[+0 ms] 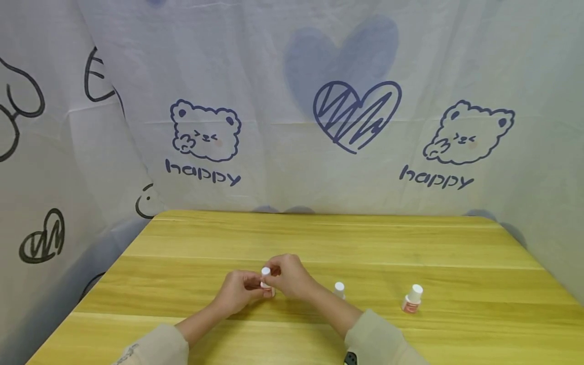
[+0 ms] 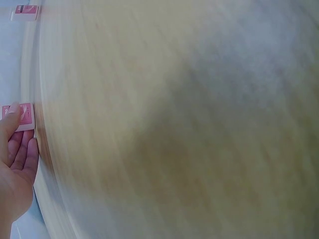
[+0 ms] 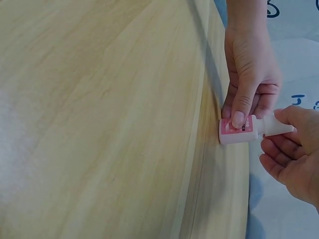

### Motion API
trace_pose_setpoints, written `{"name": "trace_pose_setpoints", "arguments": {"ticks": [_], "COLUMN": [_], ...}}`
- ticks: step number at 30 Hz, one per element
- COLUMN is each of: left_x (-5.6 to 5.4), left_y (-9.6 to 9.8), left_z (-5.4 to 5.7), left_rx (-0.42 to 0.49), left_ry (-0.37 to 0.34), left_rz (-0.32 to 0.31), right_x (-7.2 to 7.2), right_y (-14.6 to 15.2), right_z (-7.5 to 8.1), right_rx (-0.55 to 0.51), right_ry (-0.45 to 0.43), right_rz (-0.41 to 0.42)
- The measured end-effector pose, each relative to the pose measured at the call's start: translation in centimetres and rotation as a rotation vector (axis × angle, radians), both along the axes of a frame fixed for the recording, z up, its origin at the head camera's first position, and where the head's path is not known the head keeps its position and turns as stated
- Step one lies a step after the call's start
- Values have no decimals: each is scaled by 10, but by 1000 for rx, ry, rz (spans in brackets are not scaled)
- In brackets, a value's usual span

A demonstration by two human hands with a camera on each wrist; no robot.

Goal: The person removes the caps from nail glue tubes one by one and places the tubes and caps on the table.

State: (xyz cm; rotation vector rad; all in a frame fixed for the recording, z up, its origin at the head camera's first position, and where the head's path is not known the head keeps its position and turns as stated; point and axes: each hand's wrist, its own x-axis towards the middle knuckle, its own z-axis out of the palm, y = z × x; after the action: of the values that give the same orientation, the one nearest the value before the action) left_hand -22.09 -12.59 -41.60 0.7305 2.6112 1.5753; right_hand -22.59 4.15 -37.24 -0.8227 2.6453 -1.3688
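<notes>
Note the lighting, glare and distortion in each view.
Head view: soft, fairly even light on the table; left wrist view: pale glare upper right, soft-edged shadow mid-frame, table edge bowed; right wrist view: faint glare at left, held bottle fairly sharp.

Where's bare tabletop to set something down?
Bare: rear table along the curtain; also right of the rightmost bottle. Crowded: held bottle, gripped by left hand and right hand; middle bottle, partly hidden by right forearm.

Yellowish wood-grain tbl (image 1: 319,241) w/ white, blue-printed cloth (image 1: 274,132) hung bhd it.
</notes>
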Motion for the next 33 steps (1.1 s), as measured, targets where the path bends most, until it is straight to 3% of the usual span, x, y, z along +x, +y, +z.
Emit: {"name": "trace_pose_setpoints", "arguments": {"ticks": [7,22,33], "left_x": [1,1,-1], "left_y": [0,-1,0], "left_z": [1,2,-1], "left_rx": [-10,1,-7], "left_ry": [-3,-5,-6], "left_rz": [7,-19,-15], "right_x": [-1,-2,-5], "right_y": [1,3,4], "right_z": [3,8,12], "right_rx": [-7,-16,18], "right_ry": [52,70,15], "right_rz": [15,46,68]}}
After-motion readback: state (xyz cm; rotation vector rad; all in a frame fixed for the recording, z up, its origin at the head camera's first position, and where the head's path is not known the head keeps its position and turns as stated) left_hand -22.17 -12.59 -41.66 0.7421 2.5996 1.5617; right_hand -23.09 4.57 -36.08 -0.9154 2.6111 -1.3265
